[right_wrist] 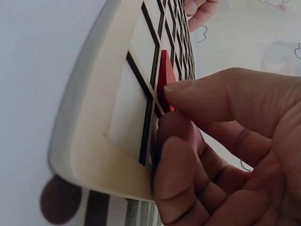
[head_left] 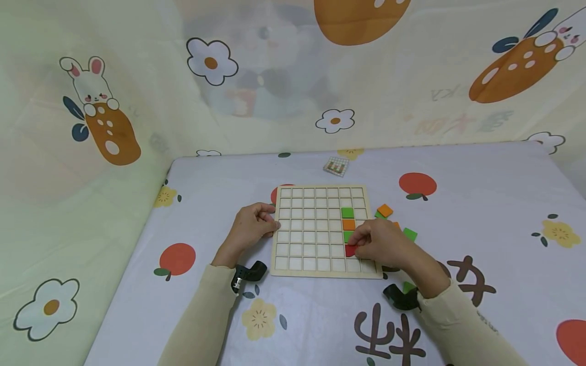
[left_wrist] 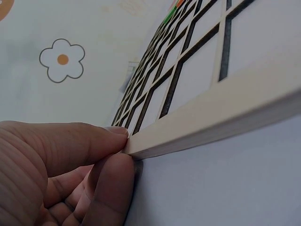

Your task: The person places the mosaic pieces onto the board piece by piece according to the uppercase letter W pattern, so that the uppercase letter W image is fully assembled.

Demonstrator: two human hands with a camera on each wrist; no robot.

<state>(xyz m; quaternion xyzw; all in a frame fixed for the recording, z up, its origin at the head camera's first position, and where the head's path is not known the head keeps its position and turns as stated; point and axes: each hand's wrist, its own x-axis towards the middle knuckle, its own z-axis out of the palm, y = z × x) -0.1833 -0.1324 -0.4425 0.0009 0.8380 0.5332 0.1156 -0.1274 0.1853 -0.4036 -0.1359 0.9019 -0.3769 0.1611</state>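
Observation:
A wooden grid board (head_left: pixel 316 277) with square cells lies on the table. My left hand (head_left: pixel 251 223) pinches its left edge; the left wrist view shows the thumb on top of the frame (left_wrist: pixel 211 110) and the index finger curled against its side. With thumb and fingers my right hand (head_left: pixel 389 241) pinches a red square tile (right_wrist: pixel 164 77), which stands tilted at a cell near the board's lower right. Above it, in the same column, sit a green tile (head_left: pixel 347 213), an orange tile (head_left: pixel 348 224) and another green tile (head_left: pixel 348 236), partly behind the fingers.
Loose tiles lie right of the board, among them an orange one (head_left: pixel 385 210) and a green one (head_left: pixel 410 234); the right arm hides part of this area. Another green tile (head_left: pixel 409 287) is near the right wrist. A small patterned card (head_left: pixel 336 166) lies behind the board.

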